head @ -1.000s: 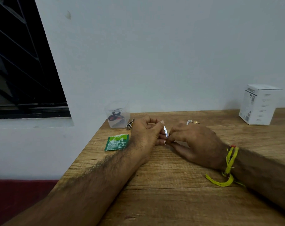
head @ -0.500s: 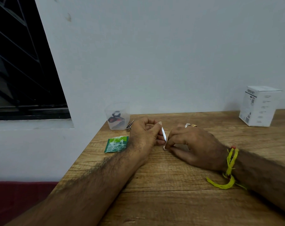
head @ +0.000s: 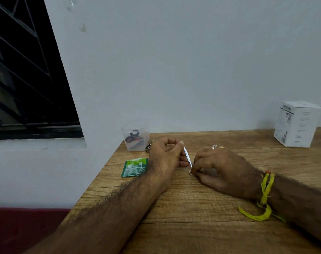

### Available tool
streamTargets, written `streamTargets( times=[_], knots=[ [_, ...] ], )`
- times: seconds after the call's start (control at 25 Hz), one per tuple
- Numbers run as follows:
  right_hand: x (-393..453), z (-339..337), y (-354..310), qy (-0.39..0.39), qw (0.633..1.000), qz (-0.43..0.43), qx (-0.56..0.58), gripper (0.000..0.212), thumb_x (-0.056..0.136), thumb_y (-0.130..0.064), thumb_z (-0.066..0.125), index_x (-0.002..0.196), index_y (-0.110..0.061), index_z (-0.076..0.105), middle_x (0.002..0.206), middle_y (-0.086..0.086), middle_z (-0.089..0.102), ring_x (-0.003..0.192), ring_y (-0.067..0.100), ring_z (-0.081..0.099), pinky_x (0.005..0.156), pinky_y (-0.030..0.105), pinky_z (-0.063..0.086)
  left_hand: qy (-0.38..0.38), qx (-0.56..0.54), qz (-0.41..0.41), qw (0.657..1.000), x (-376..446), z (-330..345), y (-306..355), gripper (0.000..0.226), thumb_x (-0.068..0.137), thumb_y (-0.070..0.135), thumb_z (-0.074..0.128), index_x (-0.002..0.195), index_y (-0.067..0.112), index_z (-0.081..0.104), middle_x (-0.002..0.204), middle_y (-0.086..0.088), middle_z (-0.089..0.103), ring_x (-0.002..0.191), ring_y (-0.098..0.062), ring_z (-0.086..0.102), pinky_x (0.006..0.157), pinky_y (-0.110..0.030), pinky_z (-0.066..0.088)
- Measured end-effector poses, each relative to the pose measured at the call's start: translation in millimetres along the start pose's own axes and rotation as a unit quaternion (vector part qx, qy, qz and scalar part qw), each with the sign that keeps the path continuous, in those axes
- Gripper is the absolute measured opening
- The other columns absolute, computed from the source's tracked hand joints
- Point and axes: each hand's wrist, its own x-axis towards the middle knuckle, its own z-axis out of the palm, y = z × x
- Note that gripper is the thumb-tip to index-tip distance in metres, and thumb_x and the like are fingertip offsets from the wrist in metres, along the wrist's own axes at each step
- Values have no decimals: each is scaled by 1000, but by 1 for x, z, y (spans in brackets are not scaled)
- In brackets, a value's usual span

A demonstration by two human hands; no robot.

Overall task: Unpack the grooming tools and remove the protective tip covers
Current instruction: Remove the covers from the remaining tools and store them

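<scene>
Pinching a thin metal tool (head: 187,156) w/ L hand (head: 165,158) at its top; R hand (head: 220,169) fingertips nip the clear tip cover (head: 191,172) at its low end. Tool slants just right of green sachet (head: 135,167), above wooden table (head: 192,226).

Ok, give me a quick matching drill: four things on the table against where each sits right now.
Things:
1. metal tool
2. green sachet
3. white box
4. clear plastic cup

Places:
A. far right, by the wall
B. flat beside the left wrist
C. left back corner, scissors inside
D. held between both hands

Pairs: 1-D, 2-B, 3-A, 4-C
</scene>
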Motion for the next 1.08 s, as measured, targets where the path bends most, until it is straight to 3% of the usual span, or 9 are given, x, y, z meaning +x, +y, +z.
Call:
streamTargets(
  times=[0.08,0.28,0.48,0.6,0.68,0.8,0.92,1.0,1.08],
  knots=[
    [-1,0,3,28,999,17,20,8,82,-13,74,86,-19,76,85,-9,69,82,8,63,73,38,53,10,-15,-4,1000,0,-1,0,8,96,7,65,88,5,64,65,-10,68,49,-17,63,48,-27,58],
    [2,4,14,229,967,99,59,16,81,0,76,87,-14,76,80,-6,67,77,8,62,68,29,51,1,-15,-4,1000,-2,3,3,7,99,11,60,99,5,61,69,-11,70,53,-21,66,51,-31,58],
    [14,12,18,258,957,131,17,10,84,-3,73,89,-12,74,82,-3,65,78,12,62,68,33,53,19,-7,-29,999,-4,6,9,11,104,13,53,109,4,52,87,-24,73,55,-27,68,44,-28,55],
    [31,22,16,278,945,172,12,8,83,-6,73,86,-13,74,82,-3,66,76,11,62,70,33,54,33,4,-22,999,-8,6,11,14,96,2,61,109,2,55,97,-26,70,63,-24,67,51,-28,60],
    [53,34,12,320,907,269,54,7,82,-9,72,85,-15,75,83,-3,70,77,11,65,74,32,55,41,22,1,999,-6,5,10,19,91,-3,65,108,3,59,95,-23,71,68,-23,68,58,-31,63],
    [90,54,2,351,854,368,109,8,82,-12,71,86,-11,78,86,3,74,85,18,69,81,32,55,91,93,51,990,1,-8,14,11,90,9,70,101,7,67,83,-11,74,74,-23,74,71,-38,64],
    [103,64,0,320,890,312,93,6,82,-12,71,86,-11,77,85,2,71,81,18,66,76,27,51,137,170,123,968,7,-23,26,13,91,14,71,103,13,74,90,-1,76,82,-13,71,74,-27,61],
    [98,64,5,304,912,264,73,6,82,-9,72,86,-11,76,83,0,69,78,16,65,75,30,54,168,237,171,941,15,-36,40,22,92,11,67,113,14,75,103,1,74,91,-10,69,75,-19,55],
    [93,59,13,310,914,254,57,7,83,-8,72,87,-10,76,83,0,68,78,17,64,75,36,56,203,304,194,910,25,-58,56,28,93,9,62,118,15,74,113,-2,73,100,-14,68,84,-22,53]
  ],
)
